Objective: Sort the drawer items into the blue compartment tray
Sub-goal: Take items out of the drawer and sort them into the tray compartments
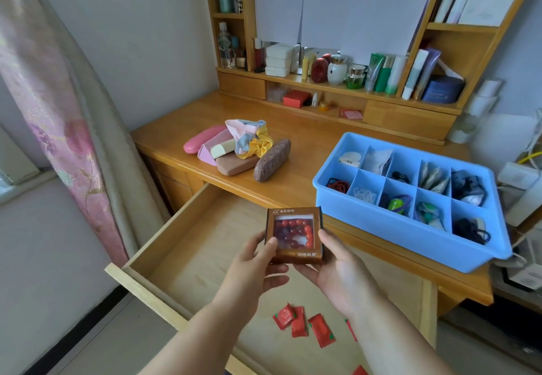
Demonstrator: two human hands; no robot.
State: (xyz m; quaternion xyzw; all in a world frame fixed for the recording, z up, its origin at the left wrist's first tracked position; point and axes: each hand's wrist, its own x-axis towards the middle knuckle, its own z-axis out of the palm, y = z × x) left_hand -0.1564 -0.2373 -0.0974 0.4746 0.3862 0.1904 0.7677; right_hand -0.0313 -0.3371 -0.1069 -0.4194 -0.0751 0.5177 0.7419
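A person holds a small brown box (294, 235) with a clear window showing red beads, above an open wooden drawer (187, 245). The left hand (254, 269) grips the box's left edge, thumb on top; the right hand (340, 272) grips its right edge. Red packets (299, 323) lie in the drawer below. To the right, on the counter (293, 169), sits the blue compartment tray (410, 236), its sections holding small items. Glasses cases and scrunchies (240, 148) are piled further back.

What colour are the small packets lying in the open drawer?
Red; the small packets show in the head view, on the drawer floor.
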